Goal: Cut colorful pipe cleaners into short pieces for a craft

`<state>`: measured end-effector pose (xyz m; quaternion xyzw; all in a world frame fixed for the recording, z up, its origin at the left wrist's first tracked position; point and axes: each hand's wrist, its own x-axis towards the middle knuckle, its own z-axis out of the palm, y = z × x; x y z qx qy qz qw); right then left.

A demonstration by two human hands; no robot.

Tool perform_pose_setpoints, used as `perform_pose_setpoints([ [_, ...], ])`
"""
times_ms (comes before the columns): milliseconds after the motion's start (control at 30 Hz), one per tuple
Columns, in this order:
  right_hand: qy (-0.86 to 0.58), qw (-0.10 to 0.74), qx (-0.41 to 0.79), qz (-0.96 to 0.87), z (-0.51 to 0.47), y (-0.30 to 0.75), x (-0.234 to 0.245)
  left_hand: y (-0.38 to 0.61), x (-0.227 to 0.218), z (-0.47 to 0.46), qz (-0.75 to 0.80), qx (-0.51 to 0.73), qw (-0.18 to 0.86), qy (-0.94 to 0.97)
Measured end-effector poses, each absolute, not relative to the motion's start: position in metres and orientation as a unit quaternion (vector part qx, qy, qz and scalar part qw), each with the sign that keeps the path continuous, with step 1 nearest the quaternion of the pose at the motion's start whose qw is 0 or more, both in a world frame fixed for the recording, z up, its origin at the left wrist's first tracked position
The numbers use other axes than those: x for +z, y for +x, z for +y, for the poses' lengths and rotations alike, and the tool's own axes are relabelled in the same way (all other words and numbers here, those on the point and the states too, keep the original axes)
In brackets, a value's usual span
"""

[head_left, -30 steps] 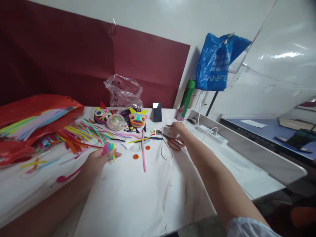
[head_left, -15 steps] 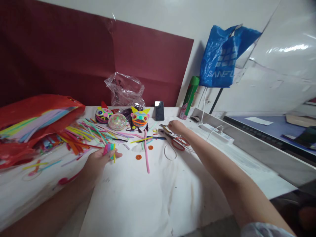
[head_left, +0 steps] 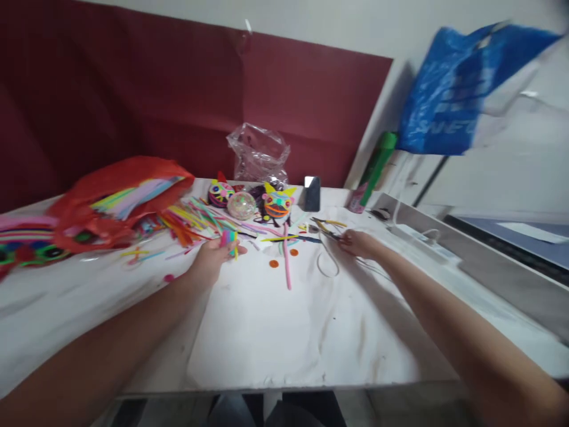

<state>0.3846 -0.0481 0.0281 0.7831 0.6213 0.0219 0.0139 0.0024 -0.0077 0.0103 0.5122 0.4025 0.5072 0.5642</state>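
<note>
My left hand (head_left: 216, 256) is closed on a small rainbow-striped piece (head_left: 229, 239) that looks made of coloured pipe cleaners, with a yellow end hanging down. To the right, my right hand (head_left: 359, 244) is closed around the handles of a pair of scissors (head_left: 328, 232), whose blades point to the far left. Just behind them lie yellow-handled pliers (head_left: 331, 223). A pink pipe cleaner (head_left: 287, 267) lies between my hands, near two orange discs (head_left: 274, 264). Further back stand two decorated animal-face ornaments, one with yellow horns (head_left: 278, 202), and a clear ball (head_left: 241, 205).
At the left lies a red bag (head_left: 120, 178) of pipe cleaners beside a colourful mask-like piece (head_left: 31, 243). A phone (head_left: 312, 194) leans at the back. A green canister (head_left: 379, 166), a power strip (head_left: 427, 243) and a hanging blue bag (head_left: 444, 95) are on the right.
My right hand has moved from the pliers to the scissors and closed on their handles. My left hand still holds the striped piece. The view has shifted, so things sit further right.
</note>
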Motion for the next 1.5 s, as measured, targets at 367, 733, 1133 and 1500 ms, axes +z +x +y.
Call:
perform_pose_setpoints([
  [367,0.507,-0.213,-0.295,0.781,-0.092,0.256,0.043,0.007,0.015,-0.022,0.360,0.494,0.620,0.492],
  [733,0.457,-0.077,-0.350,0.814,-0.074,0.226,0.043,0.004,0.016,-0.023,0.346,0.489,0.626,0.499],
  [1133,0.439,-0.085,-0.412,0.794,-0.066,0.215,0.044,0.008,0.015,-0.033,0.314,0.440,0.671,0.508],
  [1500,0.430,-0.091,-0.445,0.780,-0.061,0.212,0.040,0.008,0.018,-0.037,0.319,0.429,0.686,0.493],
])
